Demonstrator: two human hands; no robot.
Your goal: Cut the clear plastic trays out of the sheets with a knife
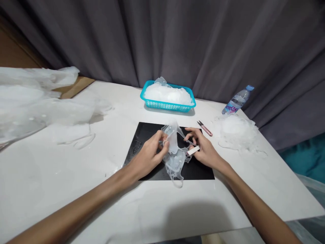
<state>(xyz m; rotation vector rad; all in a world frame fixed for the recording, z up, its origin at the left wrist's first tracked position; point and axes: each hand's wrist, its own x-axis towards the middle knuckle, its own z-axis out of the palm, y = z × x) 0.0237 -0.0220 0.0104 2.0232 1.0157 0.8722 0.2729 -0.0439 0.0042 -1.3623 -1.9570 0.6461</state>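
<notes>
Fabric partly hidden behind left-hand fingers, its outline unclear

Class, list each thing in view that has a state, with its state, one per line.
Left hand: pinching the translucent piece
Right hand: fingers curled, holding a white strip
Translucent piece: loosely bunched over the black mat
Turquoise basket: filled with white pieces
Snips: lying down, blades apart
Bottle: capped
Curtain: hanging in folds

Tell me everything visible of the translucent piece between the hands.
The whitish, translucent piece looks like thin, soft plastic, with round marks and a loop at its near end. It lies crumpled on the black mat, the loop reaching past the near edge. The left hand pinches a raised flap; contact by the right hand is unclear.
</notes>
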